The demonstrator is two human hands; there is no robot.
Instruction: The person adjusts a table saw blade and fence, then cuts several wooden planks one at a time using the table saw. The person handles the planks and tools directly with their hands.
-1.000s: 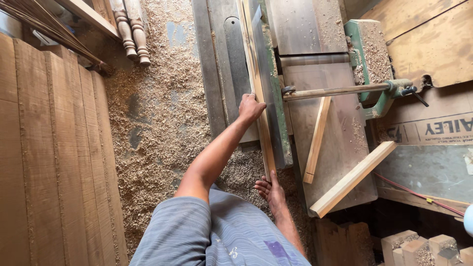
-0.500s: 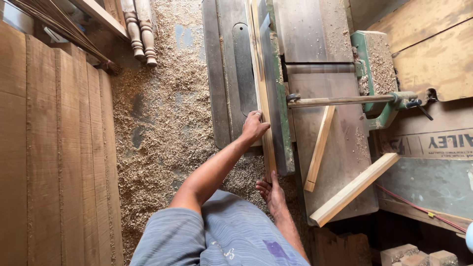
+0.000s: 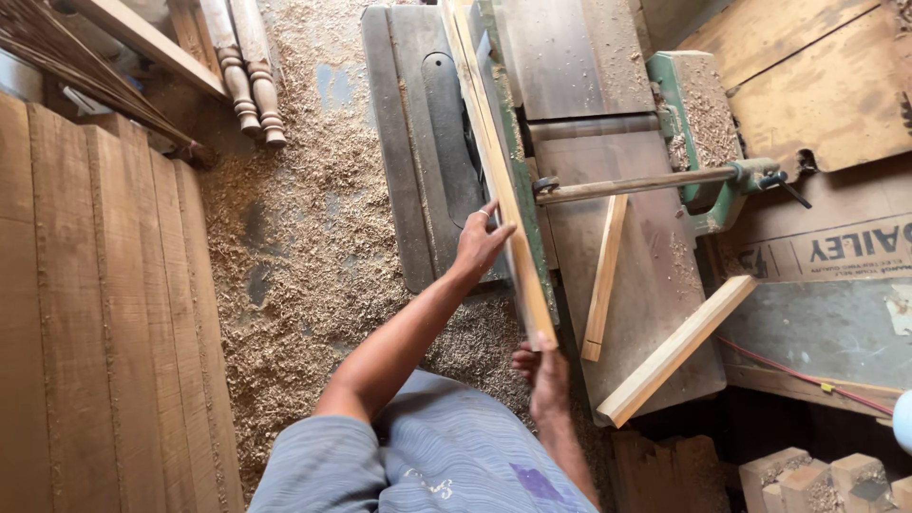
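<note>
Left hand [image 3: 482, 242], fingers spread, presses flat on the side of the strip [image 3: 499, 180]; right hand [image 3: 543, 372] closes on its near end. It lies on edge against the green fence [image 3: 518, 180] of the worktop [image 3: 655, 285]. Long, thin, light, probably a bit springy; better held near both ends. Sawdust covers the floor [image 3: 304, 237].
</note>
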